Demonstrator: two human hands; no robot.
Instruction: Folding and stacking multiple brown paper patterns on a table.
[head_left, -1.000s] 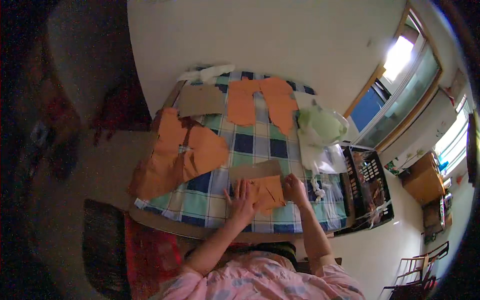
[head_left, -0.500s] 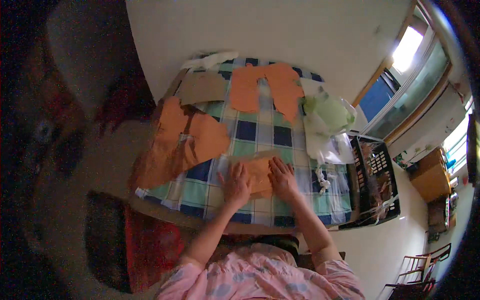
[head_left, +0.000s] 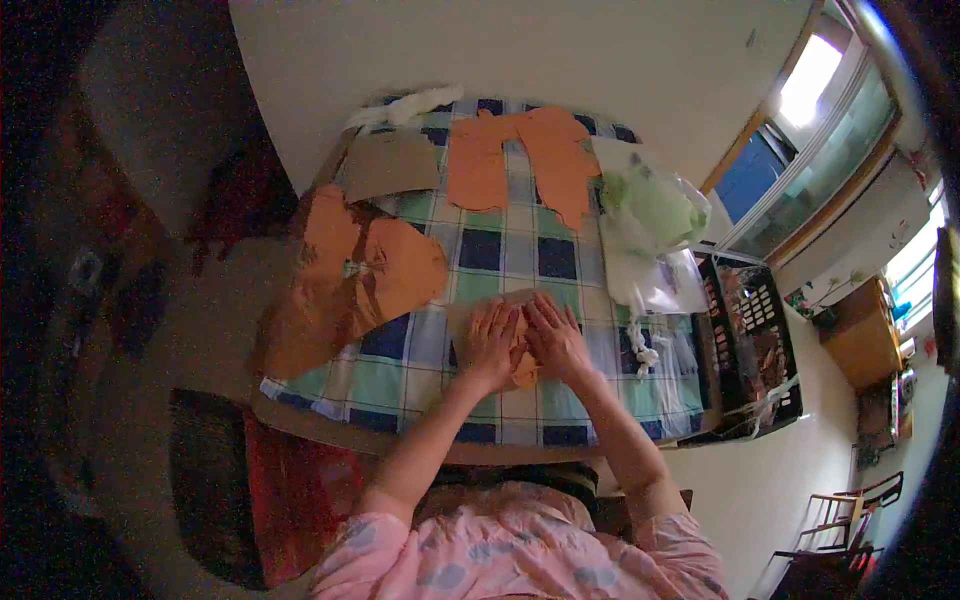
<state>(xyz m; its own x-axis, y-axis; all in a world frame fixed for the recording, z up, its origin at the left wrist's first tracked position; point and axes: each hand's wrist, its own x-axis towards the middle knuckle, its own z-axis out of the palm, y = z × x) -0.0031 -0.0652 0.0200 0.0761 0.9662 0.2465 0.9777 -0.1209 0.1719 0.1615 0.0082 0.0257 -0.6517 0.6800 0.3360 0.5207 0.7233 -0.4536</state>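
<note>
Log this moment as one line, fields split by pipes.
left hand: on small orange sheet | right hand: on same sheet, beside left | surface: plaid cloth | further left: larger orange piece

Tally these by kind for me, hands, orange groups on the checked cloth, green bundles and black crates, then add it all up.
Hands: 2 (left hand, right hand)
Orange groups: 3 (left group, far group, near group under the hands)
Green bundle: 1
Black crate: 1
Total: 7

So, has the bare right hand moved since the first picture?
Yes: the right hand has moved left, toward the left hand and away from the black perforated plastic crate.
</note>
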